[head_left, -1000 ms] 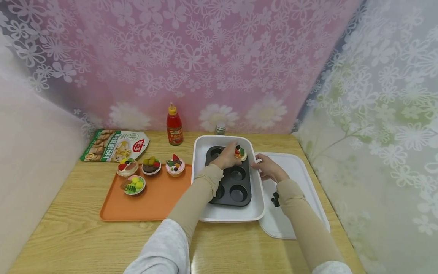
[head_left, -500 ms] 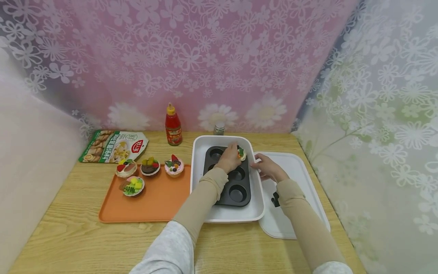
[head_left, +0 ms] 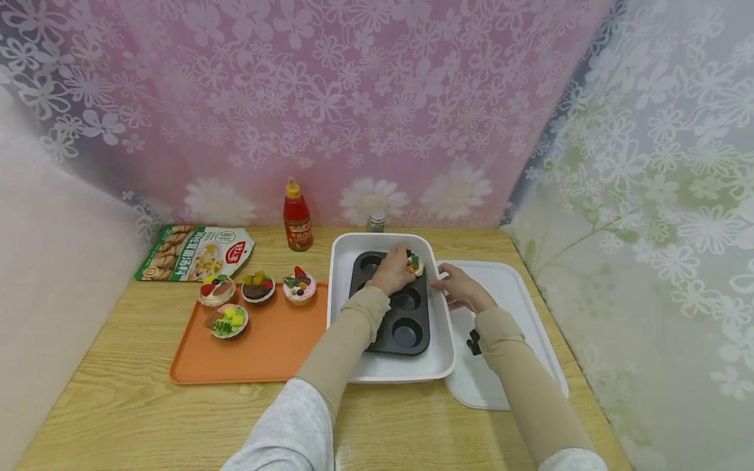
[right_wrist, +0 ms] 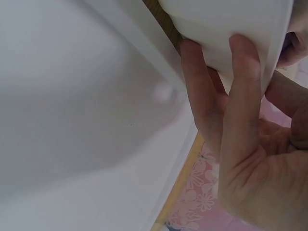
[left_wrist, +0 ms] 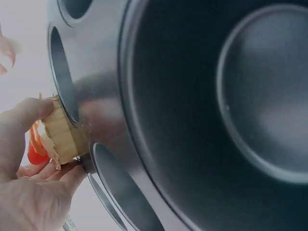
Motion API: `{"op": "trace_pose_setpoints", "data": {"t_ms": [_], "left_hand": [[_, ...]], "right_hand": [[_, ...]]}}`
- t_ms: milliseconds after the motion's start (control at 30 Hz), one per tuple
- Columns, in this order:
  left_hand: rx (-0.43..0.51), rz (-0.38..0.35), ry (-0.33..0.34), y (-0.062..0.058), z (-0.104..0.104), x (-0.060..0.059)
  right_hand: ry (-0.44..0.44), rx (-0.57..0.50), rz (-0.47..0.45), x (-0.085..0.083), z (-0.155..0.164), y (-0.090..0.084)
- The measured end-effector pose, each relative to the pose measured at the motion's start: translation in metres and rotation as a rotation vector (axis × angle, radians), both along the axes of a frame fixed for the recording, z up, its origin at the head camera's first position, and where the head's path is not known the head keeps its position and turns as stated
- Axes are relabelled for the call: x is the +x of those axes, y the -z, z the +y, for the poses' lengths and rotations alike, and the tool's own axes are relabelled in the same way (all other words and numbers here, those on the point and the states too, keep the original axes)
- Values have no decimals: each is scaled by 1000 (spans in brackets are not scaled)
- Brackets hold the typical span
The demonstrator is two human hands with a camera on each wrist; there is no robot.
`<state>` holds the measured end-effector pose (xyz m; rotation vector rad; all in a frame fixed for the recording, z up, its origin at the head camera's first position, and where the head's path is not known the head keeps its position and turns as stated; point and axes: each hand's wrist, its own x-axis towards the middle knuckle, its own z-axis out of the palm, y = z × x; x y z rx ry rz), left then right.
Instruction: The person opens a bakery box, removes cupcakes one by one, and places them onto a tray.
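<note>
In the head view my left hand (head_left: 393, 271) is over the black muffin tin (head_left: 406, 315), pinching a fruit-topped cupcake (head_left: 415, 265) at the tin's far right cup. The left wrist view shows thumb and fingers around the pale pleated side of the cupcake (left_wrist: 65, 130), which is tilted at the cup's edge. The tin lies inside a deep white container (head_left: 394, 371). My right hand (head_left: 465, 288) grips the container's right wall. Its fingers (right_wrist: 245, 62) press the outside, while the thumb reaches over the rim, its tip hidden in the right wrist view.
Several topped cupcakes (head_left: 299, 286) sit toward the back left of an orange tray (head_left: 271, 353). A food pouch (head_left: 197, 254), a red sauce bottle (head_left: 297, 219) and a small jar (head_left: 376, 221) are along the back. A white lid-like panel (head_left: 524, 314) lies right of the container.
My left hand has shifted slightly over the far right cup, keeping its pinch on the cupcake. The right hand stays at the container's wall. The head view has drifted a little.
</note>
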<state>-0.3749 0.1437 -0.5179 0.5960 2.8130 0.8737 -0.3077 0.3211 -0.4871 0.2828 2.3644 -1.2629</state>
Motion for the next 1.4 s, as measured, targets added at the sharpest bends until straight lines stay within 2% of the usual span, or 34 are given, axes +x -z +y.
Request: {"op": "trace_pose_setpoints", "data": {"t_ms": [267,467,633,667,867,900,1133,1400], "left_hand": [[9,-27,-17,-1,-9,-1],[109,-65,-48,-5,-17,-3],[160,-67,-40,-17,-26,-2],[170,-52,-35,-11,-26,-9],[198,-33,-3,-30,-32,-7],[195,-41,-3,-40,-35,0],[182,-39,-14,-50,-45,4],[206,-10,33,-56,-65,14]], "right_hand": [[2,0,-6,-1,-9,1],[-11,-1,-8,0,-13,2],[-16,2,-9,0,-12,3],[-18,3,-6,0,-11,3],[-12,6,3,1,-7,1],[-13,4,2,0,-7,0],[-19,12,-2,-3,-8,-1],[-24,10,19,2,-2,-2]]}}
